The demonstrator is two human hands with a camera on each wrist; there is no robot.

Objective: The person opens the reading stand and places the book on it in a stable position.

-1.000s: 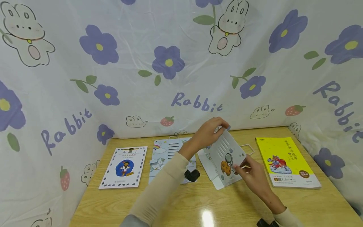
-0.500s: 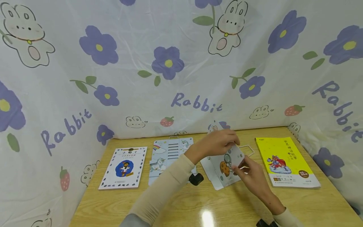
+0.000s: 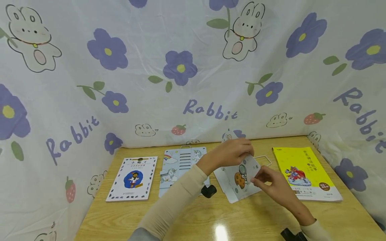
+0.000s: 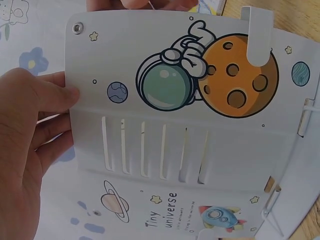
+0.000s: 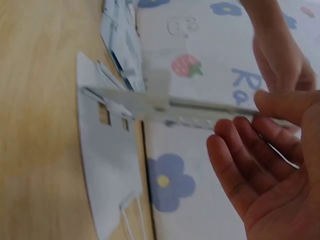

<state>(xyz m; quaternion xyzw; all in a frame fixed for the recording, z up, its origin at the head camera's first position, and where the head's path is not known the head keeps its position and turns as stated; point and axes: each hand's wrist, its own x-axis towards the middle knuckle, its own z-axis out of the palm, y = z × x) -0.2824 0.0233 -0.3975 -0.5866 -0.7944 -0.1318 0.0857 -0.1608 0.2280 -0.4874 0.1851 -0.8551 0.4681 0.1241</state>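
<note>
Leaning up from its base plate, the astronaut-printed panel of the book stand lies between the two hands. The left hand pinches its free edge, thumb on one side and fingers behind; the right hand pinches its near-right edge, around the corner from the left, the lower fingers loosely curled.

The relation that matters most seems to be the hinge: from the left hand it lies across the slotted panel, on the far side from the held edge, and runs from away in the distance back toward the person. I cannot tell which side of the panel is the longer. Both hands touch the stand; the right is nearer the person, while the left reaches over to the farther part. Beyond the right hand, a wire loop sticks out from the base.

To the left of the left hand lies the flat unicorn stand, partly hidden by that forearm. Farther left, well apart from either hand, is the white book. Just to the right of the right hand lies the yellow book. Under everything is the wooden table; beyond both hands hangs a rabbit-patterned cloth.
</note>
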